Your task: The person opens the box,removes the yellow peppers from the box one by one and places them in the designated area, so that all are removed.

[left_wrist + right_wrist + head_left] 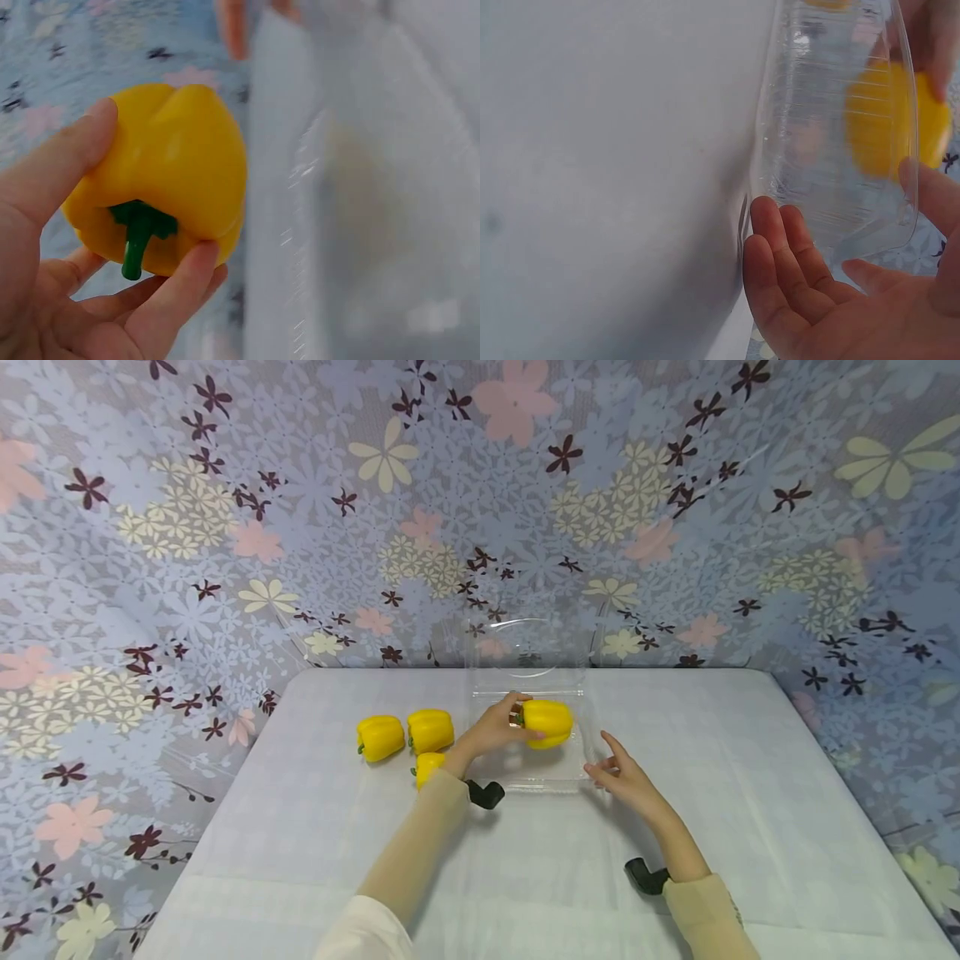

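A yellow bell pepper (548, 724) with a green stem hangs over the clear plastic box (525, 782), held by my left hand (497, 727). In the left wrist view, the thumb and fingers wrap around the pepper (169, 165) from both sides, its stem (136, 247) facing the palm. At the box's right side is my right hand (626, 781), its fingers loosely bent. The right wrist view shows these fingertips (765, 217) by the wall of the box (817, 150), with one digit at its rim. The box lid (528, 647) stands raised at the back.
Left of the box lie three more yellow bell peppers: one at far left (380, 738), one beside it (431, 731) and one partly hidden by my left forearm (428, 768). A white cloth covers the table (300, 877). Behind it hangs a floral curtain (315, 527).
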The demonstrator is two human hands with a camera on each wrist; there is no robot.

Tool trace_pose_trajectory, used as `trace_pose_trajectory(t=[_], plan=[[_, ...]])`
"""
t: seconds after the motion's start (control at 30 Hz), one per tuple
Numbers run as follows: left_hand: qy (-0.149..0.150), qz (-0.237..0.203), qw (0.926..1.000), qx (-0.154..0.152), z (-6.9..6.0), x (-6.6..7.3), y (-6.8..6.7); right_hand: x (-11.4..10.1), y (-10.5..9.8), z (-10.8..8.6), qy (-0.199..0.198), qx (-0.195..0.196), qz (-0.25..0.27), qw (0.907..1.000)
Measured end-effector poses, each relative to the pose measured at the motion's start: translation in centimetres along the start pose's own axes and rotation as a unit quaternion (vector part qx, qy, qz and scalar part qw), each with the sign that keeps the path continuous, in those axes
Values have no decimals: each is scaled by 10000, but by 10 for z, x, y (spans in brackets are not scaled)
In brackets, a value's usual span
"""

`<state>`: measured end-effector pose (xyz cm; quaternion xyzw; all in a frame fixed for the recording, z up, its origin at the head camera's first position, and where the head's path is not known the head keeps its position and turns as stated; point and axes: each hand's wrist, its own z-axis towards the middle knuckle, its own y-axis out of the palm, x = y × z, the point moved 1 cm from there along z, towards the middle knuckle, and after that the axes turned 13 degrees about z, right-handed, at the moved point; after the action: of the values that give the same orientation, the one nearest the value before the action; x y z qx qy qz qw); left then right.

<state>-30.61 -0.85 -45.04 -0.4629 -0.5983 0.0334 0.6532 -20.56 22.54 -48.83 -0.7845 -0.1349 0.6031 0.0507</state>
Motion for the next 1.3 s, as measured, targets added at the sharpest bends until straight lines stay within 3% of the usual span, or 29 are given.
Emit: trace_pose_trajectory(t=[0.3,0.5,0.7,0.97,1.1,1.3], plan=[[-321,-130,9983,463,-55,-6,-61,2,1,1,-174,-13,-15,9998],[-799,-141,9940,736,-103,-31,-91,2,4,-1,-164,-63,-113,9998],[-1162,-72,9889,924,-151,-67,-111,1,5,-1,-187,-9,-98,9998],[-1148,-37,9894,883,-193,-106,-117,-1,5,-1,-185,-10,-77,9998],[-1218,-31,9894,792,-201,-122,-111,-9,5,-5,-189,-50,-51,9998],[-1505,24,9864,662,-206,-140,-98,0,6,0,-197,-20,-95,9998]])
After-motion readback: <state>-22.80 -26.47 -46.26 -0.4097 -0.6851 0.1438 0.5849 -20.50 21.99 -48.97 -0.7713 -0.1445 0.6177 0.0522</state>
